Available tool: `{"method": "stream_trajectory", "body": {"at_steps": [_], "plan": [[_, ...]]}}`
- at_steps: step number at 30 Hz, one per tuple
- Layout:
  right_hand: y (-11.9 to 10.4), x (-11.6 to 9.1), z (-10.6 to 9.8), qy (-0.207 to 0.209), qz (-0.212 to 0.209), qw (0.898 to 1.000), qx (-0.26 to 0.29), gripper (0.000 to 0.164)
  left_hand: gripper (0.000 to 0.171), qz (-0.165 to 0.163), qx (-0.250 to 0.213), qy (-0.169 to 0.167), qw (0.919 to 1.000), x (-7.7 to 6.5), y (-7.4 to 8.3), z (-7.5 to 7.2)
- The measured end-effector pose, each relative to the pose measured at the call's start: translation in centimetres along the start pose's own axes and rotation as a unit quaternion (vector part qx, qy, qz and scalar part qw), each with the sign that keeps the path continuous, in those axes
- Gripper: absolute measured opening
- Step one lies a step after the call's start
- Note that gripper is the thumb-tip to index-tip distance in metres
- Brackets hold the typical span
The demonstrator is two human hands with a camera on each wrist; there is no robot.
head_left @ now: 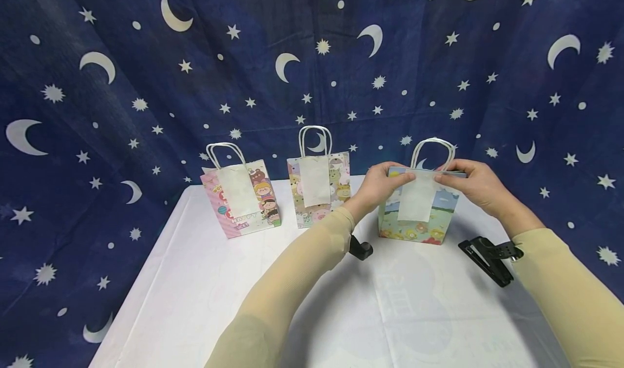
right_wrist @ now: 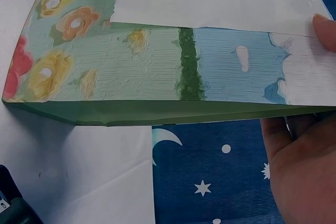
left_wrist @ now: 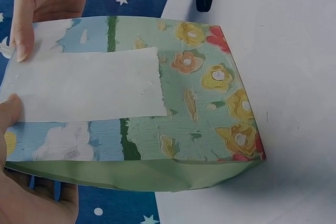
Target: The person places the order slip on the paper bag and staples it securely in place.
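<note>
A paper gift bag (head_left: 390, 227) with a flower meadow and blue sky print stands upright at the right of the table. Its white twisted handle (head_left: 433, 140) rises above the top edge, and a blank white paper panel (head_left: 415, 200) covers the middle of its front. My left hand (head_left: 380, 186) grips the top left edge, thumb on the front and fingers behind. On the top right edge my right hand (head_left: 475, 184) does the same, its thumb (right_wrist: 324, 32) near the panel. The bag's green side (left_wrist: 142, 176) shows in the left wrist view.
A black stapler (head_left: 487, 259) lies right of the bag, beneath the right wrist. Left of it stand two more handled paper bags, one with cartoon animals (head_left: 340, 178) and a pink one (head_left: 214, 194). A blue moon-and-star curtain (head_left: 273, 32) hangs behind the white table (head_left: 161, 303).
</note>
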State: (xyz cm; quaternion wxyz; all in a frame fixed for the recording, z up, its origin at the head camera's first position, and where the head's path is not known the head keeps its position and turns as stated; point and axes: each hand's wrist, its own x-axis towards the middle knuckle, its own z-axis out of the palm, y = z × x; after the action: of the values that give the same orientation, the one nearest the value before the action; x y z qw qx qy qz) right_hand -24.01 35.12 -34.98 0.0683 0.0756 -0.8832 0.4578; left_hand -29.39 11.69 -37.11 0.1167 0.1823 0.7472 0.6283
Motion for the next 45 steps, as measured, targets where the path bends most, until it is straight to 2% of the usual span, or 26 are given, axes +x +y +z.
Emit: {"method": "stream_trajectory", "body": {"at_steps": [9, 16, 21, 26, 30, 33, 38, 42, 45], "plan": [[0.1, -0.2, -0.2, 0.001, 0.003, 1.000, 0.001, 0.031, 0.030, -0.004, 0.015, 0.001, 0.9999, -0.1, 0.2, 0.2], [0.6, -0.8, -1.0, 0.009, 0.031, 0.999, -0.018, 0.034, 0.035, -0.003, 0.026, -0.007, 0.9996, -0.2, 0.2, 0.2], [1.1, -1.5, -1.9, 0.006, 0.057, 0.998, 0.010, 0.043, 0.035, 0.004, 0.039, -0.001, 0.9992, -0.2, 0.0, 0.1], [1.6, -2.5, -3.0, 0.011, 0.059, 0.997, 0.037, 0.039, 0.035, 0.005, 0.028, -0.003, 0.9996, -0.3, -0.1, 0.0], [2.3, -3.2, -3.8, 0.018, 0.052, 0.998, 0.038, 0.040, 0.036, 0.005, 0.033, 0.003, 0.9994, -0.3, -0.1, 0.0], [3.0, -3.8, -4.4, 0.021, 0.063, 0.997, 0.032, 0.042, 0.036, 0.004, 0.039, 0.005, 0.9992, -0.4, -0.1, 0.0], [4.5, -5.0, -5.2, -0.019, 0.102, 0.995, -0.006, 0.044, 0.035, 0.005, 0.038, 0.003, 0.9993, -0.3, -0.1, 0.1], [6.2, -6.1, -5.7, -0.071, 0.112, 0.990, -0.046, 0.047, 0.037, 0.003, 0.034, 0.001, 0.9994, -0.2, -0.1, 0.1], [7.2, -7.1, -5.7, -0.102, 0.116, 0.986, -0.056, 0.048, 0.039, 0.001, 0.032, -0.001, 0.9995, -0.2, -0.1, 0.1]]}}
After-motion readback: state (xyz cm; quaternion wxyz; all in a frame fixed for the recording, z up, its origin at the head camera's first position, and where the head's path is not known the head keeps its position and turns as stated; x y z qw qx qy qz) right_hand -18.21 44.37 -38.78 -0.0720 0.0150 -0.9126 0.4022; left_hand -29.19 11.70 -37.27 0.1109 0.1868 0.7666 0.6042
